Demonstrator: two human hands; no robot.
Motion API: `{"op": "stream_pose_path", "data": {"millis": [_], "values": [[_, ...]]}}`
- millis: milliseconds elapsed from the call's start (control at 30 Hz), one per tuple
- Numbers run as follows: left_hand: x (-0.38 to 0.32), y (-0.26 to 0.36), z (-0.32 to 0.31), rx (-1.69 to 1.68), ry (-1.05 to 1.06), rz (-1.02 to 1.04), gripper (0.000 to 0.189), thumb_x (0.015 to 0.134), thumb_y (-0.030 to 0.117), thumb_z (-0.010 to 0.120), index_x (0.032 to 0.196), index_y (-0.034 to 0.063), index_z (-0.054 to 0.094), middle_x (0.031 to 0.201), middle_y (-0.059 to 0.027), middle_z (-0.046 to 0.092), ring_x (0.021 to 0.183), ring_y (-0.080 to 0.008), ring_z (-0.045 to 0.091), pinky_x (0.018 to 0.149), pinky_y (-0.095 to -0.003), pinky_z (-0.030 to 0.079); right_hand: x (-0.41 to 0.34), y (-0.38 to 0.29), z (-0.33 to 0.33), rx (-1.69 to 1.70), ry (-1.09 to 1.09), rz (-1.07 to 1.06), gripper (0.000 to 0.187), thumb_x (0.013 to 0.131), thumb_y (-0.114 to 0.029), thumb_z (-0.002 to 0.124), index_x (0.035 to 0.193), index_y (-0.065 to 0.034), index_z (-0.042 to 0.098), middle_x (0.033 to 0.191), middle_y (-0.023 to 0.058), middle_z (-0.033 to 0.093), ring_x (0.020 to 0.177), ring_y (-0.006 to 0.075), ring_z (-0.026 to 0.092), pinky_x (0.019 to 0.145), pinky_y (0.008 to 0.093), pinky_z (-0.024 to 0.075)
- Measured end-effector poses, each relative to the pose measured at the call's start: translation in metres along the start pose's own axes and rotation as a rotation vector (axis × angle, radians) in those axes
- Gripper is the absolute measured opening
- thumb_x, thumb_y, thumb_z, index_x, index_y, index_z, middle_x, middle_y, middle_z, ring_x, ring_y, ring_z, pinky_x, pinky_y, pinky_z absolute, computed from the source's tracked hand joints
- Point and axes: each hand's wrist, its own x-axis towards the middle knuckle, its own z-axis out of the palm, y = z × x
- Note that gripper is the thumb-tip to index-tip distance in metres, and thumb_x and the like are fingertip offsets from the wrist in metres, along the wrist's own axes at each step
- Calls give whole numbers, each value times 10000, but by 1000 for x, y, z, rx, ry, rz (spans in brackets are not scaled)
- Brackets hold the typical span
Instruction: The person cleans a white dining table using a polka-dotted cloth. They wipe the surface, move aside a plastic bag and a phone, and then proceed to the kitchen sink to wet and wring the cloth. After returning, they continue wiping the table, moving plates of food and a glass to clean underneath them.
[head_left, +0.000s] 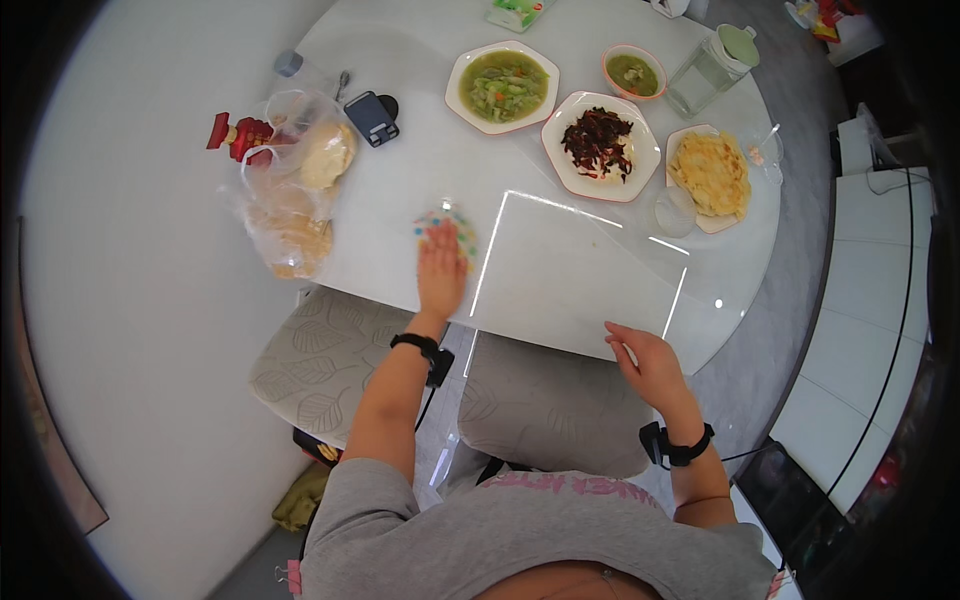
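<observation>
My left hand (442, 264) holds a white cloth with coloured dots (465, 229) down under its palm and fingers. The cloth lies on the white glossy tabletop (405, 180), left of the middle, and its edges look blurred. Part of it is hidden beneath the hand. Over the table's front edge, to the right, my right hand (646, 364) hovers with loosely bent fingers and nothing in it. Plastic bags of flatbread (296, 232) sit left of my left hand. Beyond the cloth is a dark blue phone-like device (371, 118).
Ahead stand a plate of green vegetable soup (504, 86), a plate of dark red shreds (598, 146), a small soup bowl (634, 73) and a glass pitcher (705, 71). A pancake plate (712, 180) and a glass (675, 211) are right. Two cushioned chairs (322, 360) touch the front edge.
</observation>
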Motion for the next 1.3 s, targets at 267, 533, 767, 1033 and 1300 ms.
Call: {"op": "stream_pose_path", "data": {"millis": [267,533,767,1033,1300], "values": [[16,1,-8,-49,13,-6,603,931,176,521,1483,40,322,1545,-112,318,1425,-337,277,1165,-480,202,7,-7,7,-28,-57,-75,306,885,-87,612,1188,-63,578,840,117,658,781,317,628,672,408,498],[12,-9,-16,-91,-15,35,604,910,151,525,1462,-3,335,1524,-160,336,1422,-374,273,1155,-492,209,1,-25,22,-32,-52,42,372,882,-72,620,1246,-52,547,899,129,678,811,324,641,707,411,512],[-29,-1,-19,-113,-101,41,599,928,198,520,1480,55,336,1527,-105,340,1430,-307,271,1171,-465,190,6,-60,37,-26,-37,166,457,895,-93,623,1330,-64,487,967,122,694,885,317,651,765,405,516],[-22,-8,-19,-137,-46,50,591,917,206,529,1467,67,363,1502,-79,385,1407,-289,315,1161,-473,203,16,-89,51,-63,-50,164,485,902,-90,620,1363,-100,469,1012,112,699,886,310,660,748,385,519],[-1,-17,-25,-200,11,53,574,906,153,536,1450,53,382,1477,-98,410,1392,-309,327,1155,-494,205,17,-103,56,-124,-55,145,525,881,-100,644,1368,-64,450,966,121,689,876,317,649,755,410,515]]}}
